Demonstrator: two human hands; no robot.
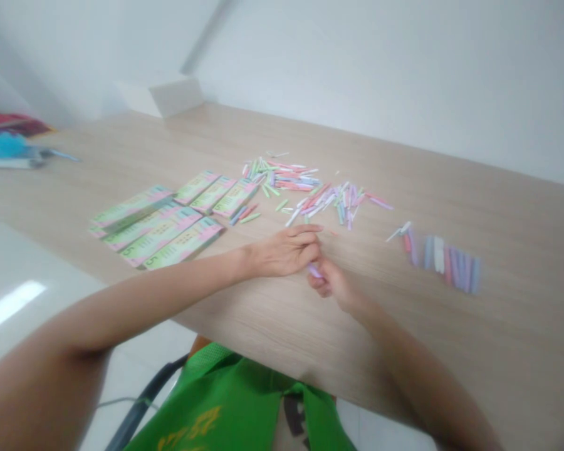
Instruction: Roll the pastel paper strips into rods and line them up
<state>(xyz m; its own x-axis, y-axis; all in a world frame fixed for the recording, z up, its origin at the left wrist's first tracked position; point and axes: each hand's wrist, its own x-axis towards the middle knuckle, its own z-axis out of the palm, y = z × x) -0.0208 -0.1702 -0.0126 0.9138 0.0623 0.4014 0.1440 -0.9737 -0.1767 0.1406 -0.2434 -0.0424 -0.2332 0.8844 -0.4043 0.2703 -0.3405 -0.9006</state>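
Observation:
My right hand (336, 287) is closed around a short purple stick (315, 270), one end of which shows between the two hands. My left hand (291, 252) meets it just above the stick, fingers bent together at the tips with the index stretched a little further. What those left fingers pinch is hidden. Beyond the hands lies a loose pile of thin pastel sticks (291, 178) in pink, green, white and purple. A second heap of sticks (331, 197) spreads to its right. Image blur leaves their exact kind unclear.
Several green-and-pink flat boxes (164, 235) lie in rows at the left. Near them are a few loose sticks (249, 215). A row of thicker pastel pieces (455, 266) lies at the right. A white block (176, 95) stands by the wall, and a blue item (4, 146) sits far left.

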